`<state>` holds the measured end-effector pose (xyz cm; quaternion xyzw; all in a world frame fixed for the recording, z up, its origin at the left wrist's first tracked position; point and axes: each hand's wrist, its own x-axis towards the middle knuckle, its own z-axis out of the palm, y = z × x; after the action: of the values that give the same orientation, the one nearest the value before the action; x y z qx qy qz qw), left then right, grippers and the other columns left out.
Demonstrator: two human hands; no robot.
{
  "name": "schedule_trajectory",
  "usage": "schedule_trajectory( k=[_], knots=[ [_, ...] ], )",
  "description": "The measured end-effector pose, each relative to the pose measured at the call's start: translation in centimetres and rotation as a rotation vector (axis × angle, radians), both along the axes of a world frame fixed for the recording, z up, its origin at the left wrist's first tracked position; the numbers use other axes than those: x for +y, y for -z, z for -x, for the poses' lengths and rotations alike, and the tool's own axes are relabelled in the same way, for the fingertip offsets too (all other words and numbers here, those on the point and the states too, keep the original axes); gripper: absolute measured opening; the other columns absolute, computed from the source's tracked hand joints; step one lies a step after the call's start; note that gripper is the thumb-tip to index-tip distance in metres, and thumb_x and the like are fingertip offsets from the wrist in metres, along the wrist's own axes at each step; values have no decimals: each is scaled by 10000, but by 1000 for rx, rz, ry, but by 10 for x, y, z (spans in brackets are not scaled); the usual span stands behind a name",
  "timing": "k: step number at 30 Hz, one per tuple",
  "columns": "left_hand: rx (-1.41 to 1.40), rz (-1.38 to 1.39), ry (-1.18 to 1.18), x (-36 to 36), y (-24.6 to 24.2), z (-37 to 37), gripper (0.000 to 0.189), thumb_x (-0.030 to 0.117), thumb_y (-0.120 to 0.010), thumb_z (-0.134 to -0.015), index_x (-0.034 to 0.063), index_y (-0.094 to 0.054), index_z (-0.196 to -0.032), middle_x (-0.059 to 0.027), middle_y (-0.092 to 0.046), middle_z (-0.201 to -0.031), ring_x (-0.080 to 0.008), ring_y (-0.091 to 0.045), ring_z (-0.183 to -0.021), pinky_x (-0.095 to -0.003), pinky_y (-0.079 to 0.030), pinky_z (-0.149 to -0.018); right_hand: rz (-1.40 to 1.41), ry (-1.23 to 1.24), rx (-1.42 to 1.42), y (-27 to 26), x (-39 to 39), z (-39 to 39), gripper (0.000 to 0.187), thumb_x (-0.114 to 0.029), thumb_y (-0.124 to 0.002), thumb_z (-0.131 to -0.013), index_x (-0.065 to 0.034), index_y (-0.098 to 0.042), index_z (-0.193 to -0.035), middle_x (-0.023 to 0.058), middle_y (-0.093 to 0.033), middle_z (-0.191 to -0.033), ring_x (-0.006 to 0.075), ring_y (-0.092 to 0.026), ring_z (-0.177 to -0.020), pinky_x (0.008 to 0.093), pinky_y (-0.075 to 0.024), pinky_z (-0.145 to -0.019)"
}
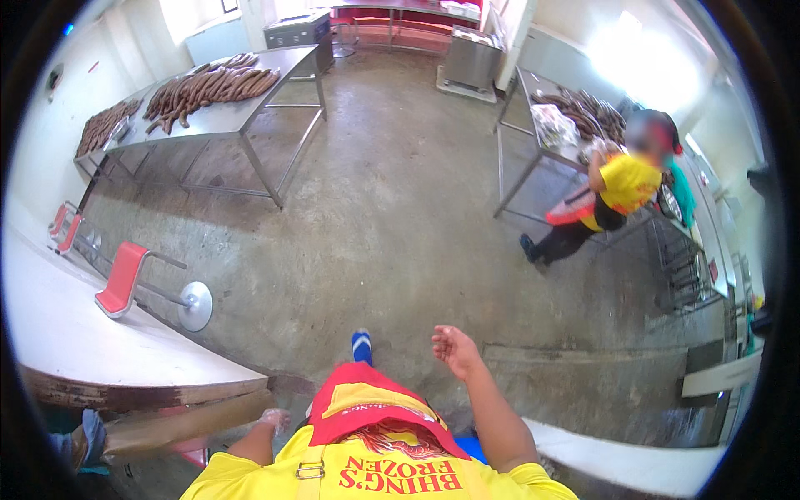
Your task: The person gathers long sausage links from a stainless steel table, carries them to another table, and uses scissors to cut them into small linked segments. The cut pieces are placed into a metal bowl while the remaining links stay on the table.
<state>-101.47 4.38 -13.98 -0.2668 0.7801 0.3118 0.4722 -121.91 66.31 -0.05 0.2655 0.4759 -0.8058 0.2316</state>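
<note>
My right hand [455,351] is held out over the concrete floor [375,244], with nothing in it and the fingers loosely curled. At my left side, my left hand [275,420] appears to wear a thin clear plastic glove. It is small and blurred here, near the end of a brown board-like edge [187,422], and I cannot tell whether they touch. A red and yellow apron [375,400] hangs over my yellow shirt [400,472], which bears writing. One foot in a blue sock or shoe [361,347] shows ahead of the apron.
Brown sausage-like links [206,90] lie in rows on a steel table [231,122] at far left. A co-worker [625,181] stands right, beside another table [528,94] with similar links [581,112] and plastic bags [553,125]. Red stools [122,278] line the white counter [125,344].
</note>
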Motion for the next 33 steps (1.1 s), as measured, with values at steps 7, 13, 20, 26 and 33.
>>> schedule_trajectory(
  k=[7, 13, 20, 26, 33],
  knots=[
    [-5, -175, 127, 7, 43, 134, 314, 282, -677, -1028, 63, -788, -1224, -203, -798, -1201, -360, -777, -1010, -483, -616, -863, -79, 229, -209, 120, 44, 161, 334, -376, -668, -1119, -128, -708, -1340, 63, -743, -1086, 226, -702, -890, 402, -606, -825],
    [234, 40, 816, -11, 45, 467, 345, 302, -745, -1006, 78, -752, -1268, -189, -755, -1254, -368, -748, -1052, -469, -603, -880, -423, 137, -668, 182, 75, 157, 494, -549, -655, -1113, -98, -686, -1313, 73, -728, -994, 238, -673, -811, 449, -593, -771],
    [652, -290, -527, -17, -39, 814, 196, 235, -725, -1040, 134, -768, -1202, -14, -757, -1043, -147, -700, -895, -322, -576, -767, -387, 158, -646, 175, 55, 271, 580, -613, -580, -1137, -53, -728, -1160, 81, -734, -974, 229, -669, -793, 443, -593, -774],
    [523, -4, -490, 9, -11, 939, 342, 352, -732, -1050, 84, -771, -1258, -62, -795, -1039, -170, -737, -923, -380, -602, -834, -303, -83, -613, 233, 95, 499, 549, -595, -575, -1152, -87, -733, -1017, 31, -701, -825, 193, -634, -683, 401, -556, -650],
    [167, -150, -584, 29, 24, 932, 301, 349, -709, -1017, 96, -814, -1141, -96, -813, -993, -219, -760, -856, -408, -608, -788, -644, 43, -299, 144, 164, 937, 461, -526, -632, -1139, -126, -711, -924, 5, -702, -827, 157, -621, -694, 357, -519, -609]
  ],
)
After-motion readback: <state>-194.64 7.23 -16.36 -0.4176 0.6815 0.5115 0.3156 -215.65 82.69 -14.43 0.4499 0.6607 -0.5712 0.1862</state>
